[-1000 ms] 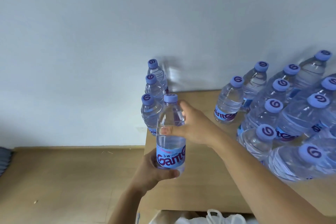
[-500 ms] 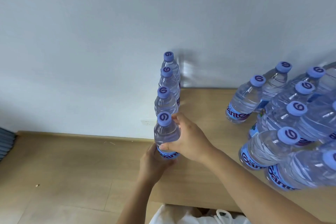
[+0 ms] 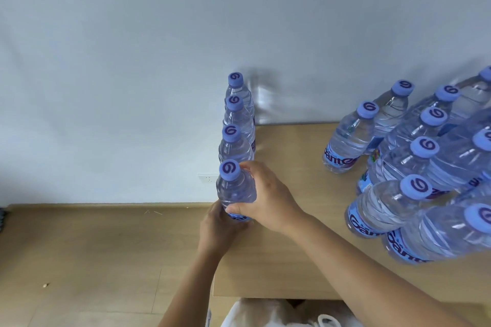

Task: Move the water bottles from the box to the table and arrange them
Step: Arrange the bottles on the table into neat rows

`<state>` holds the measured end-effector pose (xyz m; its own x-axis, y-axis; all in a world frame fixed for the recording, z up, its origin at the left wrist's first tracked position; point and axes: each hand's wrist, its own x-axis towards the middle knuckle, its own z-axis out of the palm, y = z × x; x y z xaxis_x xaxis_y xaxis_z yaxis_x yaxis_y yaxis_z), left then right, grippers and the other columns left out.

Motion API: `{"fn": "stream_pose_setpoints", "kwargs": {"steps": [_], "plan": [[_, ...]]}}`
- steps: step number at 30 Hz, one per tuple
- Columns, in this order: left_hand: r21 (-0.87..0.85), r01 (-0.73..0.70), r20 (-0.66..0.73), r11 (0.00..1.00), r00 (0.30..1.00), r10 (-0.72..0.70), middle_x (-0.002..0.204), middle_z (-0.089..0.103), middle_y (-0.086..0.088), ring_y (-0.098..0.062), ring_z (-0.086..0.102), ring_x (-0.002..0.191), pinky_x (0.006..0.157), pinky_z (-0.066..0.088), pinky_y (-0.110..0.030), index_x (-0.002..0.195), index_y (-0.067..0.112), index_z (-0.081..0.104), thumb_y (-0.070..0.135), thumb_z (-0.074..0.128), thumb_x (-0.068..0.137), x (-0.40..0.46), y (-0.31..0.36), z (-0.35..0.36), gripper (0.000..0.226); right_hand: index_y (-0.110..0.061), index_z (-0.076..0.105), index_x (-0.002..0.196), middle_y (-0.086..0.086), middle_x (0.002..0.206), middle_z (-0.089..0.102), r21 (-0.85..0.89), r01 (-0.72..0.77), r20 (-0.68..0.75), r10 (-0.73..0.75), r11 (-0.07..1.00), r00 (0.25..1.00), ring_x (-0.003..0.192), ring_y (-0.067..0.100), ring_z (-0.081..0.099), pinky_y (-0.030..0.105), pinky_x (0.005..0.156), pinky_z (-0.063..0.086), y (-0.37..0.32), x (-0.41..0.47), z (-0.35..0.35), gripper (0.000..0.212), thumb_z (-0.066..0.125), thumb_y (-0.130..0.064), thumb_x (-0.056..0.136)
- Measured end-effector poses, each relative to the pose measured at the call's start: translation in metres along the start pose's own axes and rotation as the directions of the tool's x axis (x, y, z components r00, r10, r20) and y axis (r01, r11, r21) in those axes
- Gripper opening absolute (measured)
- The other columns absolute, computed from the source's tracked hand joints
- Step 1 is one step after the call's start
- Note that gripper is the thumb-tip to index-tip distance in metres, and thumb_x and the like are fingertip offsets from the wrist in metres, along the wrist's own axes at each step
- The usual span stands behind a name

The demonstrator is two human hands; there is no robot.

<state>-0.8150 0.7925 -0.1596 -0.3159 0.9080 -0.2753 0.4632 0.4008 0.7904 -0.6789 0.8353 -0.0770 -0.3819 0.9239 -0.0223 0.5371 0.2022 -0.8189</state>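
A clear water bottle [image 3: 235, 190] with a blue cap stands upright at the left edge of the wooden table [image 3: 287, 252]. My left hand [image 3: 216, 228] wraps its base from the left. My right hand [image 3: 268, 196] grips its shoulder from the right. Behind it, three more bottles [image 3: 233, 141] stand in a straight row along the same edge, back to the wall. Several further bottles [image 3: 414, 172] are clustered on the right side of the table. The box is not in view.
A white wall [image 3: 159, 61] rises behind the table, with a socket [image 3: 208, 178] low on it. Wooden floor [image 3: 93, 260] lies to the left. White plastic bags [image 3: 279, 316] sit below the table's front edge.
The held bottle has come down from above the table's edge onto the table at the front of the left row. Both hands stay on it. The view has shifted right and closer.
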Motion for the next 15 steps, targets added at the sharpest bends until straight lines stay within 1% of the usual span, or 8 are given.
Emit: {"fn": "stream_pose_setpoints", "kwargs": {"steps": [2, 4, 6, 7, 10, 12, 13, 15], "plan": [[0.006, 0.010, -0.018, 1.000, 1.000, -0.009, 0.075, 0.063, 0.012, -0.009, 0.059, 0.073, 0.056, 0.037, -0.018, 0.077, 0.035, 0.054, 0.023, 0.082, 0.058, -0.001, -0.001, 0.002, 0.036, -0.030, 0.038, 0.131, -0.018, 0.120, 0.040, 0.034, 0.001, 0.000, -0.002, 0.999, 1.000, 0.116, 0.007, 0.043, 0.017, 0.088, 0.034, 0.000, -0.002, -0.001, 0.084, 0.084, -0.041, 0.061], [-0.029, 0.013, -0.062, 0.999, 0.998, -0.015, 0.083, 0.064, 0.013, -0.010, 0.061, 0.082, 0.060, 0.041, -0.018, 0.091, 0.035, 0.057, 0.023, 0.081, 0.060, -0.007, -0.002, 0.006, 0.040, -0.028, 0.034, 0.136, -0.012, 0.123, 0.040, 0.067, 0.028, 0.015, -0.029, 0.997, 0.999, 0.118, 0.008, 0.039, 0.013, 0.090, 0.029, 0.000, -0.011, -0.007, 0.090, 0.084, -0.041, 0.062], [-0.086, 0.068, -0.105, 0.994, 0.991, -0.077, 0.104, 0.065, 0.006, -0.014, 0.061, 0.097, 0.079, 0.049, -0.030, 0.120, 0.023, 0.055, 0.021, 0.083, 0.065, -0.020, -0.005, 0.013, 0.062, -0.017, 0.039, 0.135, -0.003, 0.124, 0.046, 0.060, 0.097, -0.036, -0.095, 0.993, 0.995, 0.117, 0.013, 0.041, 0.014, 0.094, 0.030, 0.001, -0.029, -0.018, 0.081, 0.080, -0.040, 0.069], [-0.131, 0.125, -0.131, 0.983, 0.981, -0.142, 0.111, 0.063, 0.000, -0.017, 0.059, 0.101, 0.086, 0.048, -0.033, 0.129, 0.014, 0.050, 0.018, 0.084, 0.066, -0.031, -0.007, 0.017, 0.071, -0.011, 0.047, 0.129, 0.002, 0.120, 0.051, 0.033, 0.159, -0.140, -0.152, 0.987, 0.978, 0.113, 0.017, 0.046, 0.017, 0.095, 0.033, 0.001, -0.042, -0.026, 0.068, 0.077, -0.036, 0.074], [-0.297, 0.215, -0.111, 0.930, 0.960, -0.257, 0.096, 0.060, -0.005, -0.014, 0.059, 0.084, 0.074, 0.044, -0.025, 0.125, 0.002, 0.049, 0.003, 0.081, 0.069, -0.073, -0.006, 0.038, 0.065, 0.001, 0.060, 0.108, 0.012, 0.106, 0.060, -0.197, 0.286, -0.532, -0.347, 0.938, 0.773, 0.101, 0.025, 0.055, 0.028, 0.094, 0.042, 0.014, -0.082, -0.060, 0.033, 0.064, -0.019, 0.082], [-0.327, 0.225, -0.033, 0.918, 0.968, -0.249, 0.088, 0.057, -0.004, -0.011, 0.056, 0.079, 0.066, 0.044, -0.018, 0.117, -0.003, 0.053, -0.007, 0.077, 0.071, -0.096, 0.005, 0.058, 0.053, 0.000, 0.056, 0.110, 0.017, 0.109, 0.057, -0.321, 0.252, -0.657, -0.407, 0.913, 0.635, 0.106, 0.025, 0.050, 0.032, 0.097, 0.040, 0.027, -0.105, -0.088, 0.032, 0.062, -0.013, 0.081], [-0.331, 0.216, 0.012, 0.918, 0.974, -0.225, 0.087, 0.057, -0.005, -0.011, 0.055, 0.078, 0.064, 0.046, -0.014, 0.115, -0.004, 0.054, -0.010, 0.074, 0.071, -0.104, 0.011, 0.070, 0.048, 0.000, 0.053, 0.112, 0.018, 0.112, 0.055, -0.350, 0.203, -0.697, -0.399, 0.915, 0.596, 0.110, 0.025, 0.047, 0.033, 0.099, 0.037, 0.035, -0.114, -0.102, 0.035, 0.062, -0.013, 0.081], [-0.309, 0.174, 0.085, 0.935, 0.984, -0.155, 0.086, 0.056, -0.004, -0.011, 0.054, 0.076, 0.061, 0.046, -0.007, 0.111, -0.002, 0.055, -0.013, 0.071, 0.072, -0.110, 0.027, 0.092, 0.044, 0.005, 0.049, 0.119, 0.024, 0.118, 0.051, -0.339, 0.081, -0.737, -0.317, 0.937, 0.597, 0.114, 0.027, 0.042, 0.034, 0.101, 0.033, 0.046, -0.122, -0.120, 0.045, 0.065, -0.011, 0.079]]}}
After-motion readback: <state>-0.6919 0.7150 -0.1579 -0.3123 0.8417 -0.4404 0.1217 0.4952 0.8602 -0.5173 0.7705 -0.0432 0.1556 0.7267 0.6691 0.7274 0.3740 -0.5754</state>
